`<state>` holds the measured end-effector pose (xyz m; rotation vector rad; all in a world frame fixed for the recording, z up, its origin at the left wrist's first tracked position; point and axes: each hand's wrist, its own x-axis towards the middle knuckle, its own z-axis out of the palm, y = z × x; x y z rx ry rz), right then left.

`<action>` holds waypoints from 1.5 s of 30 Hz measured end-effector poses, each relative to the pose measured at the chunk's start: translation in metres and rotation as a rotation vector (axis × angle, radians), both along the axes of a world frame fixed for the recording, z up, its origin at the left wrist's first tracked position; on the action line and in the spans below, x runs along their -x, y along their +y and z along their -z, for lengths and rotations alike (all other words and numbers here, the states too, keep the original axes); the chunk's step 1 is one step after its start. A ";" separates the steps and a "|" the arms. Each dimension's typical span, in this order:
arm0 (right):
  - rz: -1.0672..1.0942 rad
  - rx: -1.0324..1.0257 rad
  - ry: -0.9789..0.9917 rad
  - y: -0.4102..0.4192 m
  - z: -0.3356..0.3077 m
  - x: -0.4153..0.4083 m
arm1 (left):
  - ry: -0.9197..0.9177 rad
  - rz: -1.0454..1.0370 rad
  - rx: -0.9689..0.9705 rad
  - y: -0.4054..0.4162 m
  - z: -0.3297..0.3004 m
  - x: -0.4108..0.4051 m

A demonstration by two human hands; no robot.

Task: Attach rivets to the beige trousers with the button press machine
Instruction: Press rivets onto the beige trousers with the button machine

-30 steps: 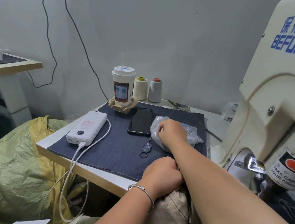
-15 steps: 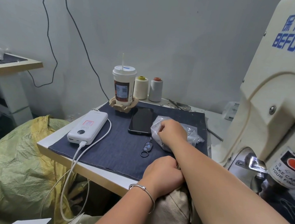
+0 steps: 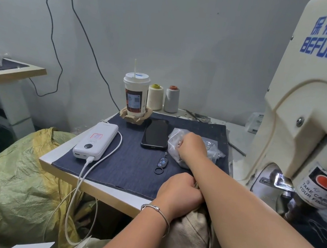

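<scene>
The beige trousers (image 3: 188,236) lie bunched at the table's front edge, and my left hand (image 3: 181,190) is closed on their top fold. My right hand (image 3: 193,148) reaches across into a clear plastic bag of metal rivets (image 3: 173,143) on the dark denim mat (image 3: 133,161); its fingertips are hidden inside the bag, so I cannot tell what they hold. The cream BEFULL button press machine (image 3: 315,101) towers at the right, its metal press head (image 3: 281,179) beside a warning label.
On the mat lie a black phone (image 3: 156,133), a white power bank (image 3: 95,140) with a cable, and a small key fob (image 3: 162,162). A lidded drink cup (image 3: 134,95) and two thread cones (image 3: 155,96) stand at the back. A yellow-green sack (image 3: 17,184) fills the lower left.
None beyond a slight shift of the camera; both hands stay where they were.
</scene>
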<state>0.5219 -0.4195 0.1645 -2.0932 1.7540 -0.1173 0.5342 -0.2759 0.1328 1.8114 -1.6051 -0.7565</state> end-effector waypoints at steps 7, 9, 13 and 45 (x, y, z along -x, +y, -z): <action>0.090 0.304 -0.223 0.015 -0.001 0.016 | 0.050 0.006 -0.009 0.000 0.002 0.000; 0.081 0.370 -0.293 0.026 -0.012 0.023 | 0.077 -0.004 0.004 -0.002 0.004 0.000; 0.049 0.501 -0.496 0.065 -0.031 0.042 | 0.072 -0.013 0.013 0.000 0.001 0.001; -0.048 0.551 -0.606 0.175 -0.004 0.241 | 0.024 -0.123 0.006 0.001 -0.004 0.011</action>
